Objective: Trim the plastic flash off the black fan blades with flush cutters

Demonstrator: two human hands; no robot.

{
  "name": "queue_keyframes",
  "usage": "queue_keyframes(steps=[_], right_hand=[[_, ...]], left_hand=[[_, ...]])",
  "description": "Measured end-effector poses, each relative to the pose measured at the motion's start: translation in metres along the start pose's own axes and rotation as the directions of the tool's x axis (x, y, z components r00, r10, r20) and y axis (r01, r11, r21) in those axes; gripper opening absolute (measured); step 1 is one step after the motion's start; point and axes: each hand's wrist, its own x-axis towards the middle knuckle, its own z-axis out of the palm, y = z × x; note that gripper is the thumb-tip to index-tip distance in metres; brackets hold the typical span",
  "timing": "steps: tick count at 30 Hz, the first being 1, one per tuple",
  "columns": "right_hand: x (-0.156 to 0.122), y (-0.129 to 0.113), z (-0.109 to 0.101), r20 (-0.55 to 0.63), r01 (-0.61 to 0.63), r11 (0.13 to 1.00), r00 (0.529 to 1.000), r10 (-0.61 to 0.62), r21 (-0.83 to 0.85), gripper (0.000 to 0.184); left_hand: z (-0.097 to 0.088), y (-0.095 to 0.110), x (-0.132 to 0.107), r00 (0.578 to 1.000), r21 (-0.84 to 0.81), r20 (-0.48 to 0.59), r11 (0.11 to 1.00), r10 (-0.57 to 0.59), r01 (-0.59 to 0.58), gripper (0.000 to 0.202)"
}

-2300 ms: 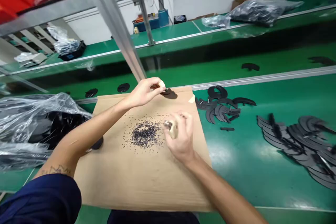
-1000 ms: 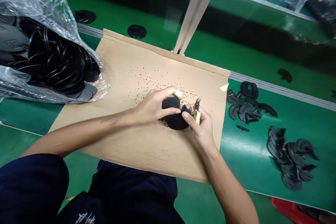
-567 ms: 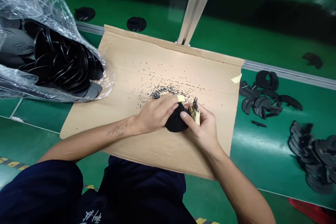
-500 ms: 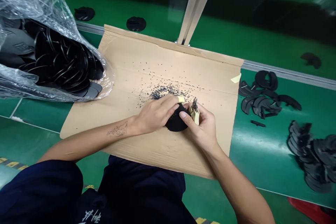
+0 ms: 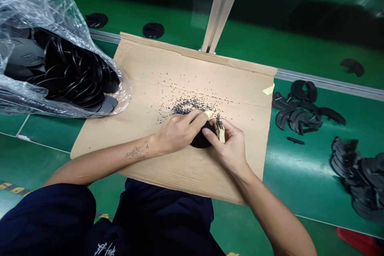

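Observation:
My left hand (image 5: 181, 130) is closed on the left side of a round black plastic disc (image 5: 200, 138), with yellow tape around one fingertip. On the disc's right side lies the thumb of my right hand (image 5: 228, 140). That same hand's curled fingers hold a small pair of nippers (image 5: 219, 128), with pale yellow grips and metal jaws pointing up and away. Whether the jaws touch anything is not clear. Beneath the hands, many tiny black plastic bits (image 5: 186, 105) lie scattered on a cardboard sheet (image 5: 156, 56).
A clear plastic bag (image 5: 57, 0) full of black discs lies open at the left. Loose black parts (image 5: 300, 116) are heaped on the green table to the right, with stacked black parts (image 5: 357, 172) nearer its edge. A metal post (image 5: 223, 10) rises behind the cardboard.
The nippers and my right hand have shifted slightly left. My left fingers have bent more over the disc, which is tilted a little differently. The whole view has moved slightly.

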Motion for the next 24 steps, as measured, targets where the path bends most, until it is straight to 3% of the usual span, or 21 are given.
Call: queue_keyframes(steps=[4,7,13,24], right_hand=[[-0.003,-0.002,-0.001,-0.053,0.042,0.999,0.998,-0.042,-0.006,0.031],[-0.003,-0.001,-0.001,-0.055,0.048,0.999,0.997,-0.049,-0.019,0.03],[0.0,0.003,-0.001,-0.039,0.056,0.998,0.998,-0.057,-0.022,0.03],[0.002,0.008,-0.001,-0.018,0.09,0.993,0.996,-0.092,-0.077,0.029]], left_hand=[[-0.01,-0.007,0.002,0.995,-0.333,0.004,0.938,-0.096,0.092,0.035],[-0.016,-0.012,0.003,0.995,-0.499,-0.008,0.863,-0.099,0.081,0.028],[-0.011,-0.013,-0.001,0.991,-0.567,-0.088,0.823,-0.1,0.033,0.024],[-0.011,-0.02,-0.003,0.997,-0.598,-0.021,0.8,-0.081,0.052,0.023]])
